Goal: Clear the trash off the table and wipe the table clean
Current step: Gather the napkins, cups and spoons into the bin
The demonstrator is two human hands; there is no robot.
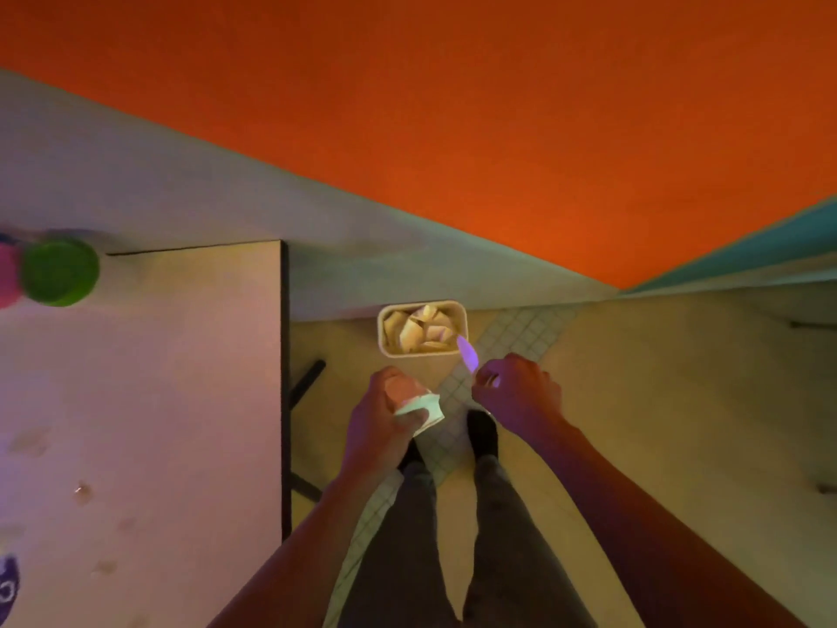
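At centre frame, the left hand (385, 414) grips a crumpled paper cup (419, 403), fingers curled round it. The right hand (516, 392) pinches a pale plastic utensil (469, 355) whose tip points toward the bin (423, 328), which stands on the floor just above both hands and is already full of paper scraps. The tabletop (158, 401) occupies the left of the frame, with stains (31, 441) and a small wet spot (83, 491) not yet wiped. A green cup (61, 271) sits at its upper left corner.

Risk: because the bin is heaped, released items may slide off onto the floor. Release directly over its centre.
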